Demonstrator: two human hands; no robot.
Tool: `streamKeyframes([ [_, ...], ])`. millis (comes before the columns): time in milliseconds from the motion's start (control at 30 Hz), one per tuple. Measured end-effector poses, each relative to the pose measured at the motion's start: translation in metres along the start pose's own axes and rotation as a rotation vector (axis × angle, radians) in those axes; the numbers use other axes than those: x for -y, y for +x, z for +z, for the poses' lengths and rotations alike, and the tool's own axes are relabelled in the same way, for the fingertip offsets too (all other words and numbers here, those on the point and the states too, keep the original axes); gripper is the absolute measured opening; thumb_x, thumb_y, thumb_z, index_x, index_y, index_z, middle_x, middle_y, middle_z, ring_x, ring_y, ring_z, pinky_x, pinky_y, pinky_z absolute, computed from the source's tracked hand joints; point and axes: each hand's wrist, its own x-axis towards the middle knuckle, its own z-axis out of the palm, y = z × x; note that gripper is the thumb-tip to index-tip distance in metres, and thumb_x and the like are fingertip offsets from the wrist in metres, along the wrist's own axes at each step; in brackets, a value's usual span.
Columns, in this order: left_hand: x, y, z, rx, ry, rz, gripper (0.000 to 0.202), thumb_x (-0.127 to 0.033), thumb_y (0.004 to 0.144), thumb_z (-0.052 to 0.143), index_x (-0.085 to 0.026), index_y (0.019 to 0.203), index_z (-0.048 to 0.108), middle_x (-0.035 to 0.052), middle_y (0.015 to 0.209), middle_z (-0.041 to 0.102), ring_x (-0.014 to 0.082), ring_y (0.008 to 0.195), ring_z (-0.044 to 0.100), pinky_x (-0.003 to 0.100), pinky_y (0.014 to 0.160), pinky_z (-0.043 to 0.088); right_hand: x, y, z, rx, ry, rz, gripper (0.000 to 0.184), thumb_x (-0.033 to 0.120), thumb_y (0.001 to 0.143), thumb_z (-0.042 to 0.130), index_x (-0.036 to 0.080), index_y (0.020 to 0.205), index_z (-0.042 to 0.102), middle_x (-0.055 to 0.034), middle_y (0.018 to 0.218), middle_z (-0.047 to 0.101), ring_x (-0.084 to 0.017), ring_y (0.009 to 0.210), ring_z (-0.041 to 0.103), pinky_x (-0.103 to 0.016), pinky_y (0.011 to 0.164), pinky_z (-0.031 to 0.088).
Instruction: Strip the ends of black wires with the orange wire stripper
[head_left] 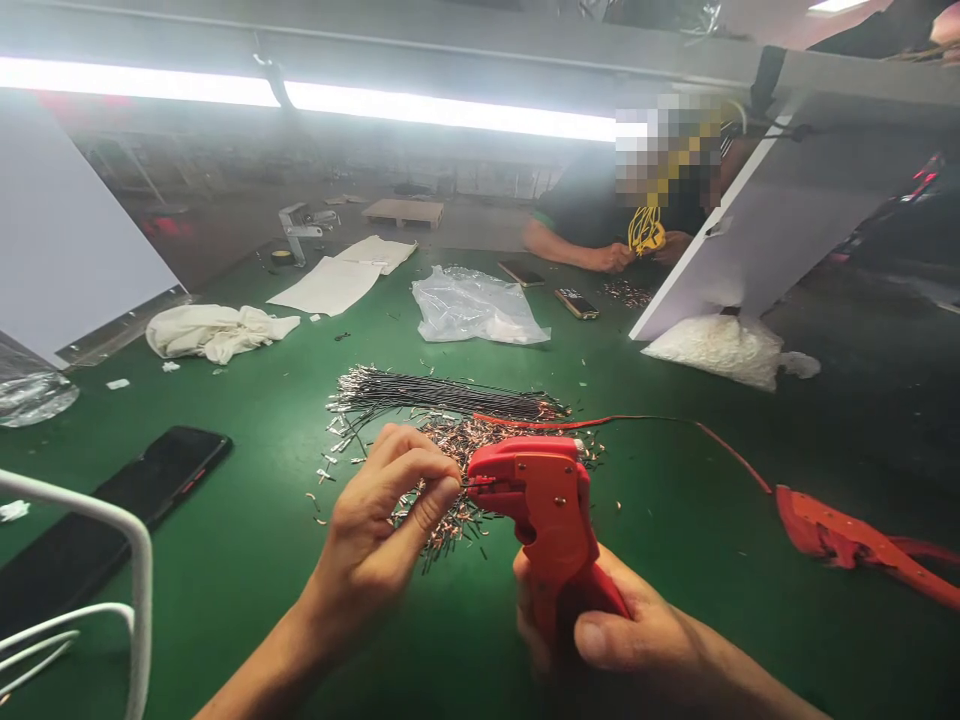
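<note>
My right hand (600, 630) is wrapped round the handles of a red crimping tool (544, 510), whose head points left. My left hand (386, 515) is pinched, its fingertips held at the tool's jaws; what it pinches is too small to make out. Just behind my hands lies a heap of small metal terminals (457, 440) on the green table (247, 560). Behind the heap is a bundle of black wires (442, 395) laid lengthwise. A red wire (645, 420) runs right from the bundle.
A second red tool (862, 545) lies at the right. A black phone (112, 510) and a white wire frame (112, 590) sit at the left. Farther back are a white cloth (214, 330), papers (330, 285), plastic bags (472, 310), two phones, and a seated person holding yellow wires (645, 232).
</note>
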Motion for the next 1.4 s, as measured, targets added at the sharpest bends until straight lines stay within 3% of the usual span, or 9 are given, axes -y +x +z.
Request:
streamKeyframes([
  [433,-0.004,0.0,-0.002,0.089,-0.011,-0.06,0.023,-0.021,0.095,0.045,-0.022,0.078,0.06,0.0025,0.074,0.056,0.0184,0.075,0.05,0.033,0.069,0.044,-0.008,-0.002,0.01,-0.112,0.077,0.014,0.038,0.051,0.081,0.064,0.014,0.085,0.054,-0.0003,0.069,0.05,-0.01,0.059,0.041,-0.022,0.053,0.031],
  [733,-0.002,0.0,-0.003,0.146,-0.068,-0.09,0.025,-0.025,0.095,0.043,-0.022,0.073,0.054,0.0025,0.073,0.054,0.0187,0.073,0.049,0.034,0.071,0.043,-0.014,-0.002,0.002,-0.015,0.131,0.007,0.039,0.052,0.082,0.064,0.016,0.093,0.053,-0.0021,0.075,0.05,-0.012,0.062,0.045,-0.022,0.055,0.04],
  [1033,0.0,-0.001,-0.004,0.19,-0.139,-0.116,0.026,-0.027,0.096,0.042,-0.022,0.075,0.055,0.0023,0.074,0.053,0.0186,0.075,0.048,0.033,0.069,0.04,-0.013,0.0,0.002,-0.009,0.07,-0.049,0.031,0.044,0.086,0.062,0.016,0.079,0.051,0.0012,0.066,0.046,-0.008,0.053,0.042,-0.019,0.048,0.037],
  [1267,0.002,-0.001,-0.003,0.23,-0.225,-0.16,0.027,-0.031,0.098,0.041,-0.021,0.077,0.054,0.0009,0.078,0.05,0.0171,0.078,0.045,0.031,0.072,0.037,-0.008,-0.002,0.006,-0.084,0.022,0.12,0.036,0.049,0.082,0.064,0.017,0.075,0.05,0.0029,0.062,0.044,-0.009,0.055,0.044,-0.021,0.052,0.039],
  [1400,0.004,-0.003,-0.003,0.239,-0.231,-0.161,0.025,-0.03,0.098,0.042,-0.021,0.079,0.054,0.0001,0.079,0.05,0.0161,0.079,0.045,0.031,0.075,0.036,-0.002,-0.002,0.012,-0.171,-0.05,0.079,0.038,0.049,0.079,0.066,0.017,0.072,0.047,0.0049,0.059,0.039,-0.006,0.051,0.032,-0.019,0.046,0.029],
])
